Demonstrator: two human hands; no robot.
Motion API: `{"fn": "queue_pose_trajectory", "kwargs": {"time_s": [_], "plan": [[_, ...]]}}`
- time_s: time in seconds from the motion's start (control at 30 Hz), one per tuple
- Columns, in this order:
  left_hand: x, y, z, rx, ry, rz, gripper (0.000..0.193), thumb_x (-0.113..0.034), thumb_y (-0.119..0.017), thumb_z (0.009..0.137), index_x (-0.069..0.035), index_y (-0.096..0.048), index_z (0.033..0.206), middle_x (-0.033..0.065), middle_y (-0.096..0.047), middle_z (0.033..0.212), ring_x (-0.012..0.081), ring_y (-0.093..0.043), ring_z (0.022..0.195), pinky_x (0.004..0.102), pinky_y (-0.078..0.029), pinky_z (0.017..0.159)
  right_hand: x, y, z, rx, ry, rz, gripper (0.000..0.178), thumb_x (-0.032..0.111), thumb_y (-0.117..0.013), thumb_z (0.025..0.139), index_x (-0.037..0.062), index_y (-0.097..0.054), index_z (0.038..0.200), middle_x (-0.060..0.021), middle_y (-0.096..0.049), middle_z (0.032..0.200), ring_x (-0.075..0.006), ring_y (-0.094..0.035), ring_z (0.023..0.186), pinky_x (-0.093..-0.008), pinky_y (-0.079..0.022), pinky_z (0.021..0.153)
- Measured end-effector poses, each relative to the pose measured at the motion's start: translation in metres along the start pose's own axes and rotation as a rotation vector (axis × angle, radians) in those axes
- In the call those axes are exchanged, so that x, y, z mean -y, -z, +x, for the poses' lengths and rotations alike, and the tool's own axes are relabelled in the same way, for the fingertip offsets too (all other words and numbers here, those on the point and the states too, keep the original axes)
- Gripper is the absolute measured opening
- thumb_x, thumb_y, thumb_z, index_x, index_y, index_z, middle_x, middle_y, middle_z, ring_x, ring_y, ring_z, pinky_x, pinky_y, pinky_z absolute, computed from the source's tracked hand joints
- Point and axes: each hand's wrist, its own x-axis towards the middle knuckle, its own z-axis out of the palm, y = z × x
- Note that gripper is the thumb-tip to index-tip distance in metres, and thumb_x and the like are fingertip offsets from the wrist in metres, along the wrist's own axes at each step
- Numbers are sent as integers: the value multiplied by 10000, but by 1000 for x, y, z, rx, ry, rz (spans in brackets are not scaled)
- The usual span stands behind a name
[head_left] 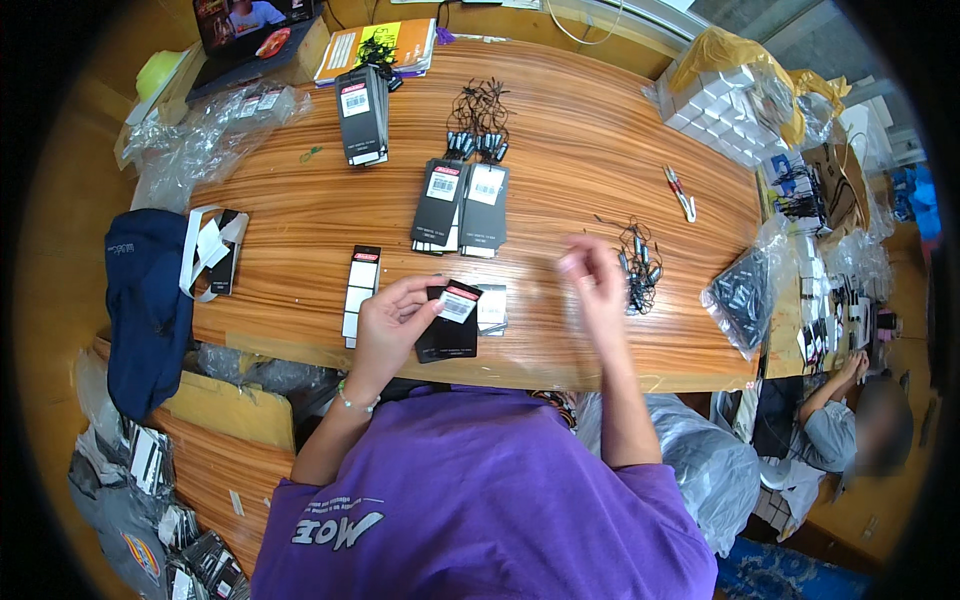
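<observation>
My left hand (392, 318) grips a black card hang tag with white label (450, 322) at lower centre of the wooden bench (580, 150), my blurred right hand (592, 275), grip indeterminate, nears the black string loops (636, 262); finished stacks of black tags (463, 205) lie above, many strings judged outstanding.

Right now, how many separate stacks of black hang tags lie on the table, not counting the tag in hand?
2: one stack at the far left, one double stack mid-table. More may be hidden inside the bags.

You're in a small packing workshop: a wooden worktable (600, 150) with stacks of black hang tags (462, 205) at twelve o'clock, string fasteners (478, 125) beyond, bagged stock (745, 295) at three o'clock.
</observation>
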Motion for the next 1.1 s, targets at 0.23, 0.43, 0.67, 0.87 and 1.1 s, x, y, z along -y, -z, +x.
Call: {"fn": "queue_pose_trajectory", "kwargs": {"time_s": [0.23, 0.43, 0.67, 0.87, 1.1], "plan": [[-3, -9, 2, 11, -3, -206, 126, 6, -534, 864, -20, -508, 984, 47, -610, 882, 46, -555, 765, 167, -417, 639, -56, 88, 28, -159, -33, -625, 53, 29, -637, 721, 10, -613, 764, -120, -546, 714, -268, -538, 707, -356, -429, 649], [9, -9, 5, 153, -15, -70, 143, 4, -485, 895, 37, -567, 1008, 71, -615, 942, 91, -582, 885, 199, -451, 775, -71, 75, 38, -47, 60, -841, 78, 72, -662, 695, 35, -618, 748, -119, -531, 751, -285, -522, 774, -369, -419, 721], [15, -11, 6, 101, -94, -71, 164, 44, -558, 841, 46, -563, 1006, 96, -619, 939, 130, -606, 891, 223, -483, 790, -56, 98, 33, -186, -203, 66, 34, 72, -615, 795, 42, -602, 805, 25, -532, 770, -63, -463, 706, -210, -376, 671], [-12, -51, 34, 312, -71, 0, 221, 6, -607, 822, 49, -563, 1034, 91, -623, 944, 140, -608, 921, 237, -495, 805, -16, 91, 26, -260, -109, 439, 38, 85, -551, 865, 55, -527, 870, -14, -515, 771, -83, -452, 682, -218, -369, 634], [-20, -95, 76, 610, -215, 31, 133, -43, -589, 837, 7, -617, 957, 86, -596, 1098, 117, -581, 949, 256, -482, 796, 24, 60, 15, -114, -102, 811, 67, 88, -553, 867, 47, -506, 892, -62, -537, 801, -119, -501, 722, -231, -417, 679]]}}
